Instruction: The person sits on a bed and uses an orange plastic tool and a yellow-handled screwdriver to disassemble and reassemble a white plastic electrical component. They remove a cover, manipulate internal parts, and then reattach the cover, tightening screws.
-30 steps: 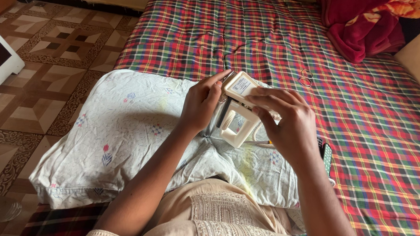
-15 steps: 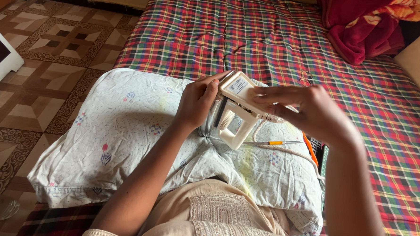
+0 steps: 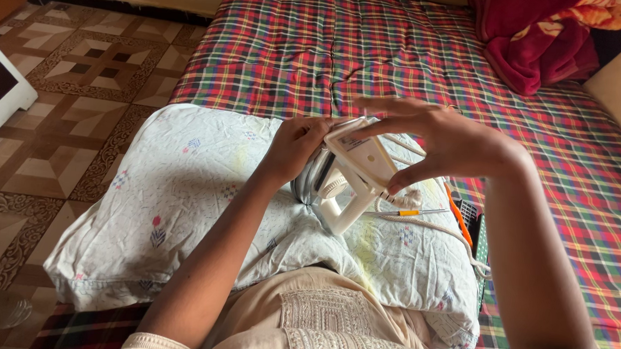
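On the pillow [image 3: 183,211], at the middle of the view, the left hand [image 3: 294,149] grips the iron [image 3: 338,179] from its nine o'clock side, fingers wrapped about the metal body so that it stands tipped up on the soft cloth. The right hand [image 3: 448,142] arches over from three o'clock, fingers spread, thumb and fingertips pinching the iron's white top plate [image 3: 363,159]; it seems loose from the body, though I cannot tell how far. A white cord [image 3: 434,225] runs off toward four o'clock, and a screwdriver [image 3: 406,213] with a yellow grip lies just beside the iron at four o'clock. An orange tool [image 3: 458,219] and a dark case [image 3: 472,220] show at the pillow's three o'clock edge, part hidden. Risks, as I judge them: the pillow gives no firm footing, so the iron may roll if the left grip slackens; the plate may slip from so light a pinch; the screwdriver may slide off the slope; the cord may snag the right wrist. Count: two hands, one iron, one plate, one cord, one screwdriver, one pillow, one plaid mattress [image 3: 316,49], one red blanket [image 3: 540,38] at one o'clock.
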